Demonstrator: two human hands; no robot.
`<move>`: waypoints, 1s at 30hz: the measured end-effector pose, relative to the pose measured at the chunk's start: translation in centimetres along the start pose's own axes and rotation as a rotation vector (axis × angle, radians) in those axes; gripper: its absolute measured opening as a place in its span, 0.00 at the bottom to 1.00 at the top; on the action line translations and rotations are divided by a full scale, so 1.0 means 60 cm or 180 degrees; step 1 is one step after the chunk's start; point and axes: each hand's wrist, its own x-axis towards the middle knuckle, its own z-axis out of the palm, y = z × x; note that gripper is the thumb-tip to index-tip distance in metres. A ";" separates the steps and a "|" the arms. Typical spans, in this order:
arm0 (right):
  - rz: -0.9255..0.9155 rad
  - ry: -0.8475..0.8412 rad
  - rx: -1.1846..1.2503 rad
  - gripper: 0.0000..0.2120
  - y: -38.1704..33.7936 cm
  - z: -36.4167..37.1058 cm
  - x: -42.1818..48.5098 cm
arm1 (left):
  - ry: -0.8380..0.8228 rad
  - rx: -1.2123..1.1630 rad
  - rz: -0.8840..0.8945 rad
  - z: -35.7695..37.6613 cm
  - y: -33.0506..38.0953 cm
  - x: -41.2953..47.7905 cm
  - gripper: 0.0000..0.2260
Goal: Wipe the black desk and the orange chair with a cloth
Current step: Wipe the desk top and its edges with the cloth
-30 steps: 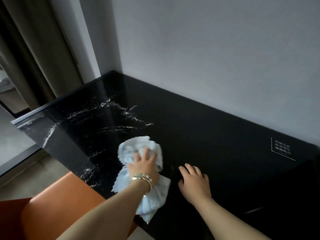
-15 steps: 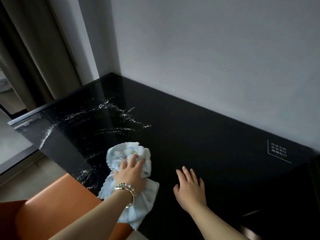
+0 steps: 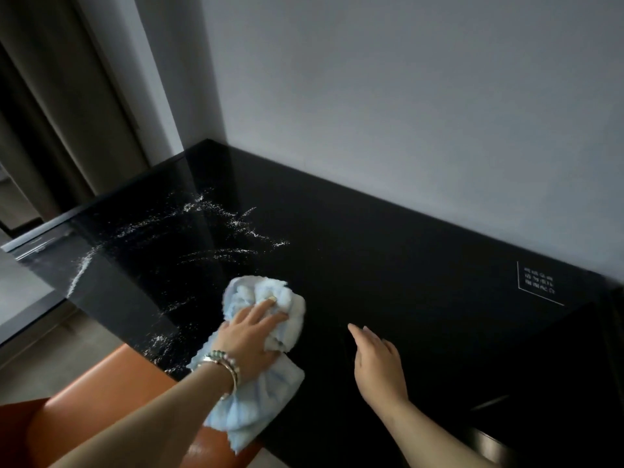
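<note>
An orange chair (image 3: 101, 410) shows at lower left, tucked under the near edge of the black bench (image 3: 405, 282), its seat not yet wiped. Just above it, white smears and specks (image 3: 209, 231) streak the left part of the bench top, running from the far left edge toward the middle.

The left hand (image 3: 251, 336) presses a bunched light-blue cloth (image 3: 266, 298) onto the bench beside those streaks, fingers spread over the bundle and thumb tucked into it, while a loose tail of cloth hangs over the near edge. A beaded bracelet (image 3: 224, 361) circles that wrist. Within the last second the cloth has swung left toward the chair side and now sits back toward the middle and slightly farther from the edge, so the hand appears to be mid-stroke, scrubbing side to side. The smears farther back look unchanged across that time, which suggests the wipe has covered only the near strip and most of the mess is still ahead.

To the right, the right hand (image 3: 376, 363) has turned from lying flat, fingers fanned, to an edge-on pose with straight fingers pointing away; it holds nothing, and whether it touches the bench or hovers just over it is hard to tell in this dim light. The two hands are apart, near each other at the front edge. Far right, a small white printed mark (image 3: 537, 282) sits on the bench near the wall (image 3: 405, 113).
</note>
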 end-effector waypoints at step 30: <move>0.1907 0.1025 0.0098 0.20 0.109 -0.060 -0.052 | -0.0362 0.0275 0.1107 0.066 0.287 0.052 0.30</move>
